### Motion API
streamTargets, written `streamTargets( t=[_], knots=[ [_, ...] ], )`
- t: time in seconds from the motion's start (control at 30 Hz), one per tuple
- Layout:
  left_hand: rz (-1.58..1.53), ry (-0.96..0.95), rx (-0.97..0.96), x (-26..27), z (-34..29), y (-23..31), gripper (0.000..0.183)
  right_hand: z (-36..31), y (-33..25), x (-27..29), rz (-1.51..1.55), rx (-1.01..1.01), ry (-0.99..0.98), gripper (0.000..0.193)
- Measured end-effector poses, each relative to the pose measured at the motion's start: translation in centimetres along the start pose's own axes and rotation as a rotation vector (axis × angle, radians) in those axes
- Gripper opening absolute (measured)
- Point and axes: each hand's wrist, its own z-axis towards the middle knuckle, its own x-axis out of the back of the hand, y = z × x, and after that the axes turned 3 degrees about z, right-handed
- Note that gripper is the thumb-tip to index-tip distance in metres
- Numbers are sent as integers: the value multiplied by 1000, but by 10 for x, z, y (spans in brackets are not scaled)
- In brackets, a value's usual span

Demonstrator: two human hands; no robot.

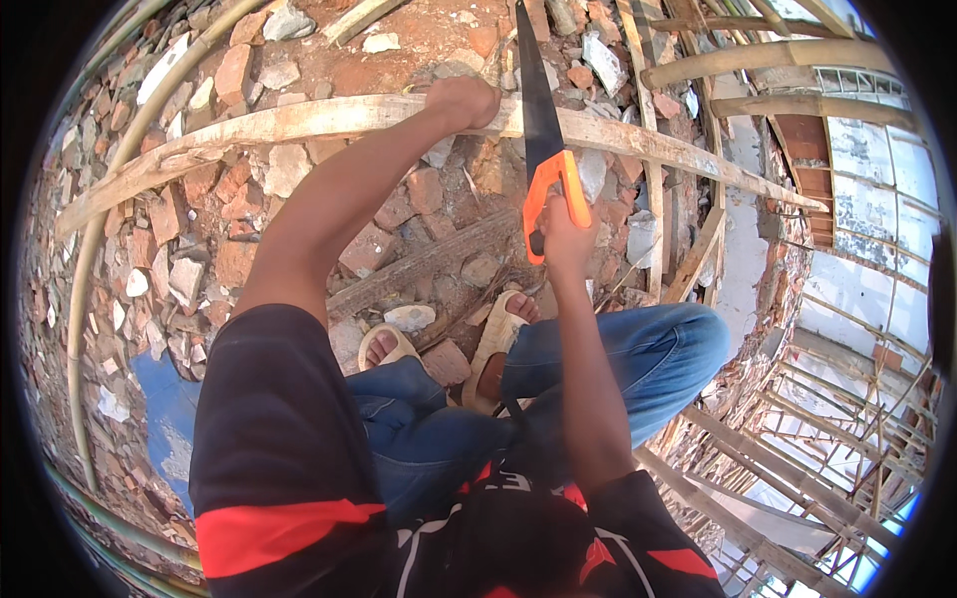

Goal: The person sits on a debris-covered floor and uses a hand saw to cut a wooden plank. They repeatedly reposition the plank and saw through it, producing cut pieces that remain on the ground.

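Note:
A long pale wooden plank [289, 122] lies crosswise ahead of me over the rubble. My left hand [465, 103] is closed over this plank near its middle. In my right hand [570, 235] is a handsaw [539, 110], gripped by its orange handle with the dark blade pointing away from me. The blade crosses the plank just right of my left hand; whether its teeth have cut into the wood cannot be made out. My right fingers wrap through the handle and are partly hidden by it.
Broken bricks and stone rubble [234, 199] cover the ground. A bamboo pole [85, 299] curves along the left. Wooden battens [643, 149] lie beyond the saw on the right. Further right stand bamboo scaffolding [797, 448] and a white wall [867, 189]. My sandalled feet [493, 349] rest on the rubble.

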Motion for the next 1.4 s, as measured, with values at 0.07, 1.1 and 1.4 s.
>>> streamTargets(
  t=[0.07,1.1,1.4],
  knots=[
    [17,44,28,4,5,-10,60,-46,-2,18,-40,-3,-44,18],
    [82,-129,-83,17,20,-43,87,-67,-1,35,-135,13,-108,20],
    [222,-149,-174,52,-33,-101,107,-105,-159,160,89,491,-19,28]
  ],
)
